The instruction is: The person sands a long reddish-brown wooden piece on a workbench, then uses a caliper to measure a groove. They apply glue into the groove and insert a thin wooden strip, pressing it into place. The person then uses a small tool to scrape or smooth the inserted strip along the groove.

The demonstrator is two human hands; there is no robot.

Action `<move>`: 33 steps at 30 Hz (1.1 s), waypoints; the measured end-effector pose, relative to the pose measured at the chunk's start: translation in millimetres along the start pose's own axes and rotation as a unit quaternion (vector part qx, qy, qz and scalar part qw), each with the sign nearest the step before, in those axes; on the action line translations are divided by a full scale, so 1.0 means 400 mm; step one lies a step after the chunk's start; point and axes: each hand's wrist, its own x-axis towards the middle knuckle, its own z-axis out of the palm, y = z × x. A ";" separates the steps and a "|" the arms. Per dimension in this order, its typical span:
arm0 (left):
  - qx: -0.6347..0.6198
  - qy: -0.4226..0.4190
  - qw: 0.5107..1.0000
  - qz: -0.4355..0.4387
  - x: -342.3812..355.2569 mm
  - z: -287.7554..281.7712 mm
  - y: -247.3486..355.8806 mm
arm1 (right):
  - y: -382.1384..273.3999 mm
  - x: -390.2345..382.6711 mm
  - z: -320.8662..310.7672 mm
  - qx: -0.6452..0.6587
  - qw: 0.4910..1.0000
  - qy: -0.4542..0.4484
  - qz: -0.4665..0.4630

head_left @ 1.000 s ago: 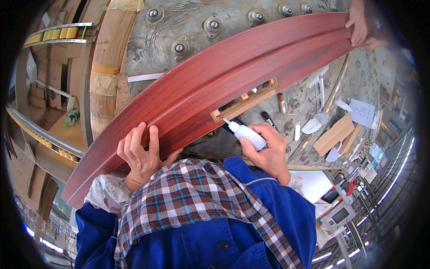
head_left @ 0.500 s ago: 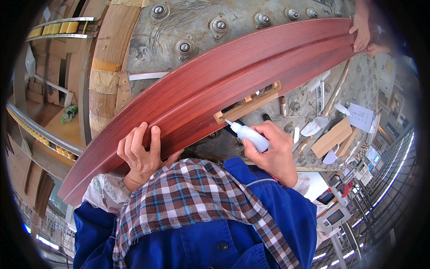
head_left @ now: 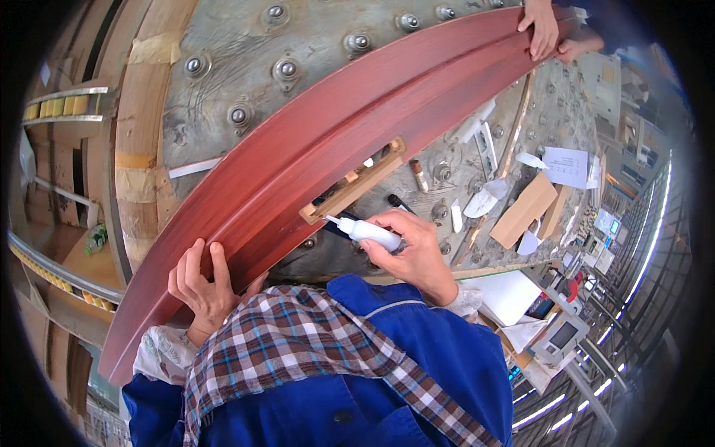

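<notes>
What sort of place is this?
Likely a woodworking shop: a grey worktable studded with ball rollers, a long reddish-brown panel, and a yellow-roller track at left.

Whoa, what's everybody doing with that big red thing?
One person has their left hand on the red board, near its lower left end. Their right hand holds a white bottle, with its thin tip close to the end of a pale wooden piece at the board's edge. I can't see whether anything is coming out. Another person's hands are at the board's far end. The board is over a metal table.
</notes>
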 end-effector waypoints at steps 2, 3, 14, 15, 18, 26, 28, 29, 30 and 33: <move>0.005 -0.001 1.000 0.009 0.002 0.004 -0.005 | 0.021 -0.013 0.002 0.022 0.999 0.043 0.023; 0.007 -0.001 1.000 0.012 0.003 0.007 -0.005 | 0.027 -0.022 0.002 0.034 0.995 0.080 0.055; 0.019 -0.011 1.000 0.015 -0.004 0.009 -0.008 | 0.072 -0.027 0.007 0.124 0.945 0.265 0.148; 0.020 -0.009 1.000 0.018 -0.010 0.012 -0.013 | 0.072 -0.025 0.006 0.116 0.947 0.263 0.145; 0.019 -0.016 1.000 0.016 -0.008 0.005 -0.009 | 0.067 -0.027 0.001 0.076 0.953 0.257 0.143; 0.025 -0.008 1.000 0.015 -0.011 0.013 -0.011 | 0.051 -0.022 0.014 0.119 0.935 0.281 0.180; 0.005 0.003 1.000 0.014 -0.014 0.018 -0.010 | 0.048 -0.020 0.012 0.100 0.938 0.277 0.182; 0.011 0.001 1.000 0.014 -0.010 0.016 -0.009 | 0.050 -0.020 0.013 0.091 0.939 0.277 0.182; 0.018 -0.001 1.000 0.014 -0.004 0.012 -0.007 | 0.054 -0.021 0.013 0.082 0.940 0.278 0.182; 0.025 0.000 1.000 0.016 0.002 0.007 -0.007 | 0.045 -0.021 0.011 0.091 0.936 0.280 0.195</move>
